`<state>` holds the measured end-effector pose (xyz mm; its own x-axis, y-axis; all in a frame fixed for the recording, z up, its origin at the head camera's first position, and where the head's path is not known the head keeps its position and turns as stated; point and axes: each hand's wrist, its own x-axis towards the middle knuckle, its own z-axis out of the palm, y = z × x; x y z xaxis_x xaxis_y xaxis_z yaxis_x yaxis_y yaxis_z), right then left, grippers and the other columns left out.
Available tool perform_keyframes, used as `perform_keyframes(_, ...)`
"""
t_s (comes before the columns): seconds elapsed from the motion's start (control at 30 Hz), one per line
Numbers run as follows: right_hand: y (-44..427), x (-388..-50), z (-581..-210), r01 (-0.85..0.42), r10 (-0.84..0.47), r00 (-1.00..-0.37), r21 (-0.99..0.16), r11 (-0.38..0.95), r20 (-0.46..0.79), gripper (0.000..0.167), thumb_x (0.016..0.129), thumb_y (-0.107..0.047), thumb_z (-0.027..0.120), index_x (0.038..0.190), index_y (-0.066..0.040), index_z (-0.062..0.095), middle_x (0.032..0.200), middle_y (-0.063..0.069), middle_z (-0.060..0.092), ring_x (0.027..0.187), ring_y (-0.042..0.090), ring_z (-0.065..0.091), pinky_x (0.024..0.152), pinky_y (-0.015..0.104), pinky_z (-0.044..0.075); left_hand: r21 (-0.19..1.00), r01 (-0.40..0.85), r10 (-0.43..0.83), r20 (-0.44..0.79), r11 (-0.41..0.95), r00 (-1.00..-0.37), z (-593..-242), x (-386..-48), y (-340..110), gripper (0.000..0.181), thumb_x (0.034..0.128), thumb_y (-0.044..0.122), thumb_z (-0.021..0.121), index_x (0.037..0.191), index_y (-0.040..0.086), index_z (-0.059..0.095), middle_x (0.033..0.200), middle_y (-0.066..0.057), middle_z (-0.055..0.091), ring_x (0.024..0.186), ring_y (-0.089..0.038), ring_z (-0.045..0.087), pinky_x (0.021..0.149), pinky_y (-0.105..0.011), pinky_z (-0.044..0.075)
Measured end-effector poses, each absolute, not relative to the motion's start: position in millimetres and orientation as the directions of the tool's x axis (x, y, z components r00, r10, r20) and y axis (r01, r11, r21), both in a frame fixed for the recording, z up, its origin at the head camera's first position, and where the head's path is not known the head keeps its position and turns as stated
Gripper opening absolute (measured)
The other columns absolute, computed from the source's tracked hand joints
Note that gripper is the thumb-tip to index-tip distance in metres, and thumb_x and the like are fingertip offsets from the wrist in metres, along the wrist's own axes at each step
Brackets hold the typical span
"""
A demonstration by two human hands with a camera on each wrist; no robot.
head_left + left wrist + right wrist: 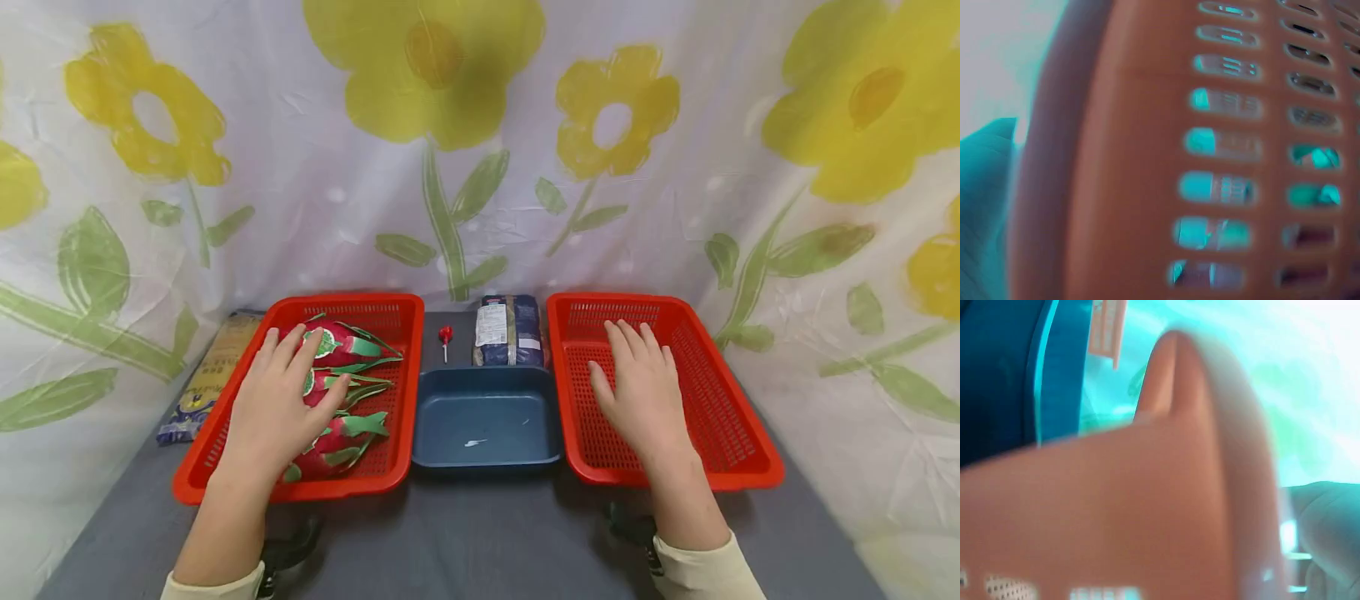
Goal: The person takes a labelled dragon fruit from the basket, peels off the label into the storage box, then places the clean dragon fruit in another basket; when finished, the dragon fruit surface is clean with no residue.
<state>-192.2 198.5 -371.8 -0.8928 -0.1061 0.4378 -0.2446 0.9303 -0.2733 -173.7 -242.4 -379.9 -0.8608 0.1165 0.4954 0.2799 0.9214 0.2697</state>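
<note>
- Head view: the left hand (277,400), fingers extended and loosely spread, is over the left basket (408,392), gripping none of its 3 visible dragon fruits (336,442); whether it touches them cannot be told.
- Head view: the right hand (643,396), likewise spread, is over the right basket (712,400), holding nothing.
- Head view: no fruit shows there or in the blue tray (480,408), so work seems barely begun, with all 3 left to handle.
- Left wrist view: basket wall dominates; finger pose cannot be told.
- Right wrist view: a blurred basket rim hides any progress.
</note>
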Motion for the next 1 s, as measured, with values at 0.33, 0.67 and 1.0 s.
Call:
perform_keyframes(0.33, 158.5, -172.1, -360.5, -0.443, -0.193, -0.841, -0.438, 0.782, 0.506, 0.054, 0.093, -0.024, 0.075, 0.143, -0.01, 0.06, 0.143, 0.011, 0.059, 0.13, 0.03, 0.055, 0.103, 0.054, 0.049, 0.251, 0.418, 0.177, 0.635, 0.873, -0.752, -385.1, -146.3, -261.4, 0.072, 0.0826, 0.028, 0.078, 0.147, 0.007, 0.056, 0.142, -0.021, 0.056, 0.133, -0.044, 0.049, 0.1, -0.067, 0.045)
perform_keyframes(0.67, 107.5, -171.4, -355.3, -0.606, -0.372, -0.776, -0.439, 0.663, 0.509, 0.046, 0.093, -0.023, 0.075, 0.138, -0.015, 0.065, 0.135, 0.003, 0.065, 0.121, 0.018, 0.061, 0.099, 0.041, 0.053, 0.275, 0.463, 0.105, 0.759, 0.842, -0.642, -390.9, -121.2, -288.7, 0.061, 0.0891, 0.037, 0.063, 0.139, 0.002, 0.062, 0.132, -0.022, 0.062, 0.119, -0.043, 0.057, 0.112, -0.014, 0.027)
perform_keyframes(1.0, 42.8, -182.4, -370.7, -0.698, -0.53, -0.713, -0.525, 0.486, 0.458, 0.042, 0.096, -0.017, 0.072, 0.136, -0.012, 0.065, 0.131, -0.001, 0.065, 0.119, 0.012, 0.061, 0.1, 0.032, 0.052, 0.441, 0.302, -0.119, 0.706, 0.845, -0.698, -424.5, -98.7, -323.1, 0.06, 0.0801, 0.01, 0.073, 0.138, 0.0, 0.062, 0.133, -0.025, 0.059, 0.115, -0.045, 0.054, 0.1, -0.002, 0.024)
